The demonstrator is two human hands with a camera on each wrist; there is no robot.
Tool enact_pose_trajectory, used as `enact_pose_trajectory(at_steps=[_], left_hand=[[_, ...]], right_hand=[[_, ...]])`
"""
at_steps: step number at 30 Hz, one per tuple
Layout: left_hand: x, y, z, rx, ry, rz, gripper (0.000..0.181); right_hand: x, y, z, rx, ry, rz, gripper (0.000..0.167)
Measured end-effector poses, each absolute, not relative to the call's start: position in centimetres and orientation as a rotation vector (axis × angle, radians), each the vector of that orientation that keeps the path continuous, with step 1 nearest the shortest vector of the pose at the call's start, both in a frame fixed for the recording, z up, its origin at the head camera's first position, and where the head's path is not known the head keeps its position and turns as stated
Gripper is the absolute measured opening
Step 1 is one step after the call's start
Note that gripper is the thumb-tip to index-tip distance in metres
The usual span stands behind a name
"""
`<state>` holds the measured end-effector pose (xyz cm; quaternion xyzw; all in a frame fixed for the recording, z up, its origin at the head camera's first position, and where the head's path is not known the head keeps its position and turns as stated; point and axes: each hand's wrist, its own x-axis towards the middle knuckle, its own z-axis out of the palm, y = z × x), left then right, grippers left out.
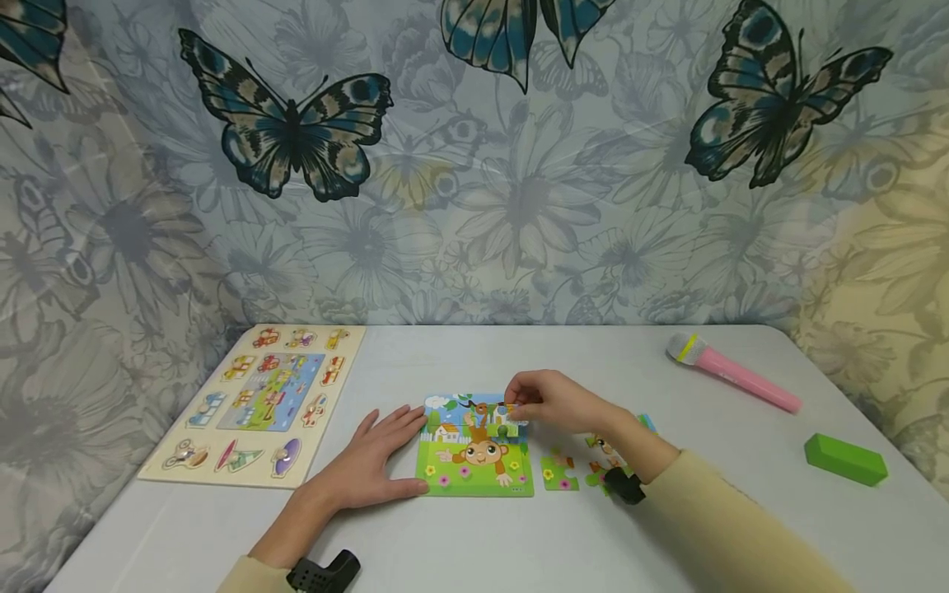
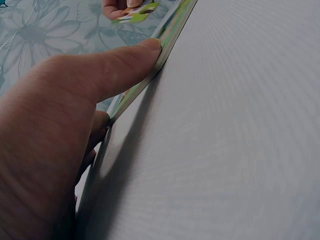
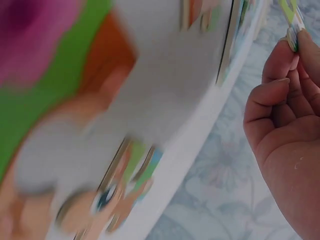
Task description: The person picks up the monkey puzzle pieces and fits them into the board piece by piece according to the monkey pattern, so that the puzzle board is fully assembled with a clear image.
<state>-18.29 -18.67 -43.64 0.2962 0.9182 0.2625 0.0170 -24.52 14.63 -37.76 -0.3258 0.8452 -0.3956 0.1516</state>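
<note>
A butterfly-print backdrop (image 1: 519, 198) rises behind the white tabletop (image 1: 474, 548). Right fingers (image 1: 528, 410) pinch a puzzle piece (image 2: 142, 15); left fingers (image 1: 404, 428), spread wide, touch the monkey puzzle (image 1: 474, 483).

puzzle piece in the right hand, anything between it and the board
Nothing visible: the right hand holds the puzzle piece over the board, and the left hand is at its left edge.
</note>
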Motion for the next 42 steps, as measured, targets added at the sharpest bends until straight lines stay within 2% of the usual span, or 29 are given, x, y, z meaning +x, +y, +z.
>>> enact_pose_trajectory(at_steps=[21, 42], left_hand=[[-18.2, -18.7, -43.6, 0.898, 2.843, 0.822, 0.090], [-18.2, -18.6, -43.4, 0.909, 2.850, 0.814, 0.090]], right_hand=[[-24.9, 8.8, -38.4, -0.976, 2.385, -1.066, 0.006], [-24.9, 6.1, -38.5, -0.985, 2.505, -0.819, 0.008]])
